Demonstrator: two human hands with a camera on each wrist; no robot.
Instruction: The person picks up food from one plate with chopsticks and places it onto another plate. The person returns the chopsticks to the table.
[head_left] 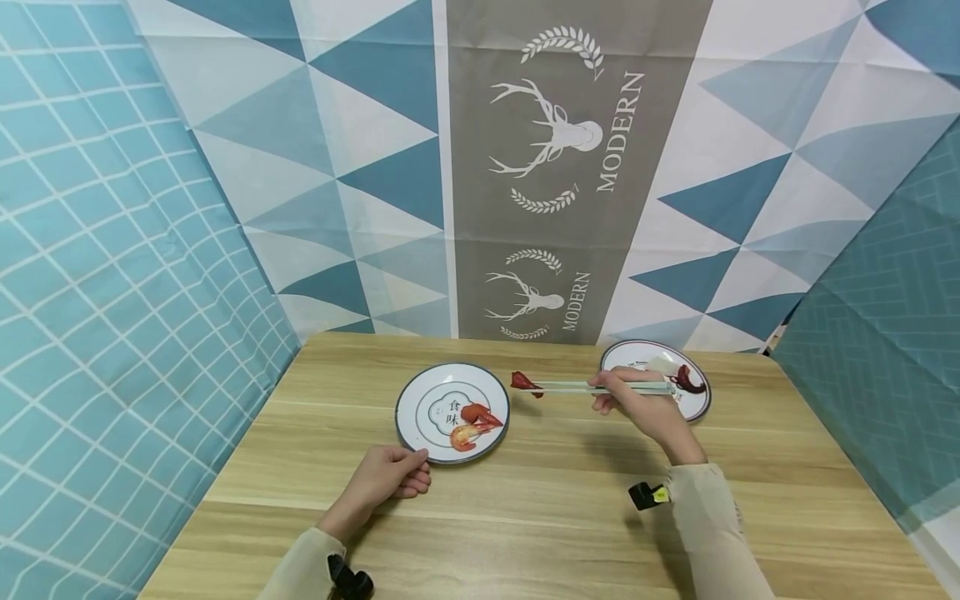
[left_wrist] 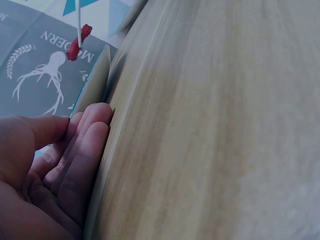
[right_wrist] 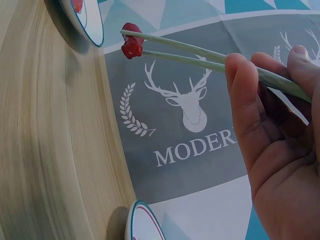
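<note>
My right hand (head_left: 641, 408) grips a pair of pale green chopsticks (right_wrist: 185, 46). Between their tips hangs a glossy dark red piece of food (head_left: 522, 382), raised over the table just right of a white plate (head_left: 414, 400) with a dark rim. At that plate's lower left edge, my left hand (head_left: 386, 477) pinches the rim, thumb on top and fingers curled beneath. A curled orange shrimp (head_left: 463, 437) and a reddish piece of food (head_left: 478, 413) lie on the plate's right side.
Behind my right hand, a second white plate (head_left: 619, 357) stands at the back right, bearing a dark red curled piece (head_left: 690, 382) and a pale piece (head_left: 663, 365). A patterned cloth wall (head_left: 517, 208) rises behind the wooden table (head_left: 525, 517).
</note>
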